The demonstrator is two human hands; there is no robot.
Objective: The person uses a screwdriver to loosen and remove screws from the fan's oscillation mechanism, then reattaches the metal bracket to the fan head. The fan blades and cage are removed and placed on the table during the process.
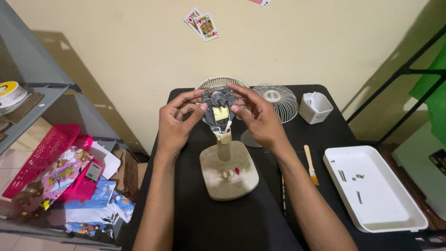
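A small desk fan stands stripped on a black table (223,223): a dirty cream base (229,174) with several buttons, a short neck, and a bare grey motor (218,108) with a yellow label on top. My left hand (175,122) grips the motor's left side with thumb and fingers. From the right, my right hand (258,115) holds the motor with its fingertips on the upper edge. Both forearms reach in from the bottom of the view.
Two white fan grilles (278,98) lie behind the motor. A white motor cover (315,107) sits at the back right, a small brush (310,163) beside my right arm, and a white tray (377,204) with several screws at right. Shelves with pink baskets stand at left.
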